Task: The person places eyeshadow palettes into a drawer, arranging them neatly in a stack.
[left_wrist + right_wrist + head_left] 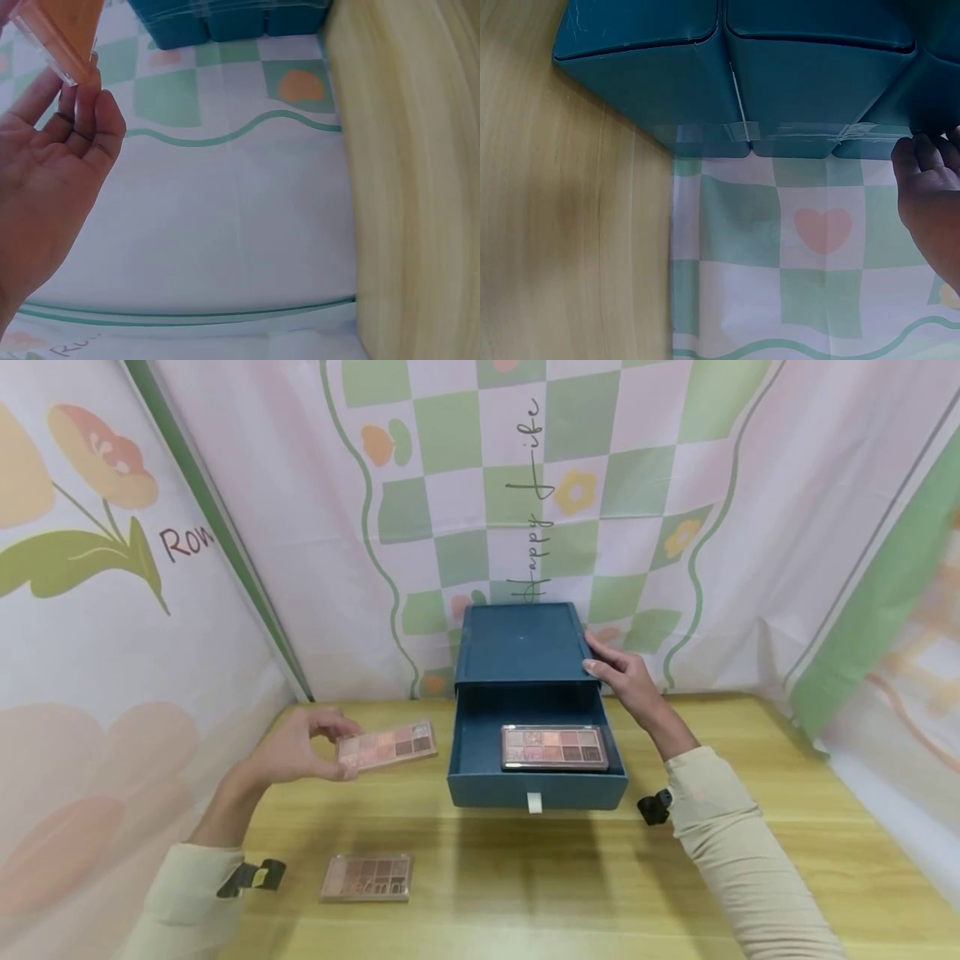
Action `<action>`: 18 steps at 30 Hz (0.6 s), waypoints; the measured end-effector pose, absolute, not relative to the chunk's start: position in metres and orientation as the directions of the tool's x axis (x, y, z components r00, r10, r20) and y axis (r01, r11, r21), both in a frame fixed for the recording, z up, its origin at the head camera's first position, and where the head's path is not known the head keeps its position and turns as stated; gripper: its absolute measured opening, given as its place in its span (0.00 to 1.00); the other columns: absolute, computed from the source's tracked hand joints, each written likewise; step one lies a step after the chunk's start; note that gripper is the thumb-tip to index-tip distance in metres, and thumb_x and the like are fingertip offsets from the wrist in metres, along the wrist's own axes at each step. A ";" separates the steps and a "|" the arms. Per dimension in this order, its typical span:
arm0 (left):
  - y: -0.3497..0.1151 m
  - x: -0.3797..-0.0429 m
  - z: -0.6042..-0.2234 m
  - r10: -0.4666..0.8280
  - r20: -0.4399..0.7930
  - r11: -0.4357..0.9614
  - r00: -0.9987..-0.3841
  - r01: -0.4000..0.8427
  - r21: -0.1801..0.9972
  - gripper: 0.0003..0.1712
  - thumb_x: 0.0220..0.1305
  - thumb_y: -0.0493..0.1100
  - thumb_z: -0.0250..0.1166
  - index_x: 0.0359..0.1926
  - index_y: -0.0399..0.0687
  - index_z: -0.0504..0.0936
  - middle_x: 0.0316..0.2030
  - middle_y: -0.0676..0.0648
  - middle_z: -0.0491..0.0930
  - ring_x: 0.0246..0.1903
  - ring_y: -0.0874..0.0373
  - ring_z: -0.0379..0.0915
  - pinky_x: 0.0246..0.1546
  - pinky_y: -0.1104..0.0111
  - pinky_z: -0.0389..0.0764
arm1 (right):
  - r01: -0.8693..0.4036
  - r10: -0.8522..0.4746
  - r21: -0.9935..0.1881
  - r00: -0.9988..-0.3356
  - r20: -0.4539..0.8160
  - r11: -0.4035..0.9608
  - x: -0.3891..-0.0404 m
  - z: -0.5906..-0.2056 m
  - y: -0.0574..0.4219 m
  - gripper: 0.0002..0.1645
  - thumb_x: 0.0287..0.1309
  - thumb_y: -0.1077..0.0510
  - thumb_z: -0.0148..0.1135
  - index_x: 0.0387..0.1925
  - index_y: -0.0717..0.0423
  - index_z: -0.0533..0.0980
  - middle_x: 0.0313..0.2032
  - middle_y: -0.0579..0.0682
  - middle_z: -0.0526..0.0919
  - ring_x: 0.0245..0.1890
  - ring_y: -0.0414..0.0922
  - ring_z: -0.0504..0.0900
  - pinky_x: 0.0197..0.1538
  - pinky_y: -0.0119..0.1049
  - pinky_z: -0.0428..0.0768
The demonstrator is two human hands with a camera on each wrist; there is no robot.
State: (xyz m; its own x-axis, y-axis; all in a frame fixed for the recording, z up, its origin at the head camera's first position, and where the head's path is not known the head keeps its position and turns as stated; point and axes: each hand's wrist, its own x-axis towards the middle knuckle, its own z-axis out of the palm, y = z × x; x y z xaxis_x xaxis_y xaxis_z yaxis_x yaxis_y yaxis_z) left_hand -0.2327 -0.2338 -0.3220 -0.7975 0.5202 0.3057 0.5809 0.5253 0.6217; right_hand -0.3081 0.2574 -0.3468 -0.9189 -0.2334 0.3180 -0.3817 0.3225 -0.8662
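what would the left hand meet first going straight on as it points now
Probably the open blue drawer, its left side touched first by the held palette, though depth is unclear and it might pass over the rim.

A pink makeup palette (396,745) is slanting slightly in the left hand (300,747), just left of the open drawer (487,792). That drawer is jutting from the top tier of a dark blue box (521,645). A second palette (552,747) is lying face up inside the drawer; a third palette (367,877) is resting face up nearer the front left
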 end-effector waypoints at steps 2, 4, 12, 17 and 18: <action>-0.233 -0.232 -0.319 0.517 0.320 0.516 -0.793 0.588 0.623 0.24 0.38 0.38 0.81 0.41 0.37 0.88 0.33 0.47 0.84 0.34 0.65 0.75 0.41 0.72 0.80 | -0.384 -0.233 -0.866 -0.918 0.321 0.320 -0.308 -0.348 0.257 0.36 0.76 0.51 0.50 0.78 0.54 0.54 0.80 0.55 0.52 0.80 0.56 0.53 0.58 0.09 0.65; -0.231 -0.232 -0.316 0.518 0.322 0.502 -0.792 0.586 0.636 0.24 0.38 0.37 0.80 0.41 0.36 0.88 0.33 0.47 0.83 0.35 0.65 0.75 0.41 0.72 0.79 | -0.381 -0.229 -0.868 -0.919 0.320 0.317 -0.309 -0.349 0.257 0.36 0.76 0.50 0.50 0.78 0.54 0.54 0.80 0.54 0.52 0.80 0.55 0.53 0.58 0.08 0.65; -0.227 -0.235 -0.304 0.543 0.333 0.434 -0.771 0.598 0.674 0.23 0.38 0.35 0.78 0.41 0.36 0.89 0.31 0.49 0.81 0.35 0.63 0.74 0.43 0.70 0.78 | -0.378 -0.234 -0.867 -0.920 0.314 0.324 -0.309 -0.348 0.257 0.36 0.76 0.50 0.50 0.78 0.54 0.54 0.80 0.56 0.52 0.80 0.55 0.54 0.57 0.08 0.65; -0.217 -0.237 -0.296 0.548 0.343 0.439 -0.763 0.611 0.659 0.22 0.39 0.37 0.78 0.41 0.38 0.89 0.33 0.48 0.84 0.36 0.63 0.75 0.46 0.69 0.78 | -0.383 -0.233 -0.866 -0.918 0.320 0.320 -0.308 -0.348 0.257 0.36 0.76 0.50 0.50 0.78 0.54 0.54 0.80 0.56 0.52 0.80 0.55 0.54 0.57 0.08 0.65; -0.214 -0.237 -0.294 0.547 0.339 0.443 -0.765 0.608 0.659 0.22 0.39 0.38 0.78 0.41 0.40 0.89 0.33 0.48 0.85 0.36 0.63 0.76 0.47 0.70 0.78 | -0.385 -0.232 -0.867 -0.918 0.322 0.318 -0.308 -0.347 0.257 0.36 0.76 0.50 0.50 0.78 0.54 0.54 0.80 0.56 0.52 0.80 0.55 0.54 0.58 0.08 0.65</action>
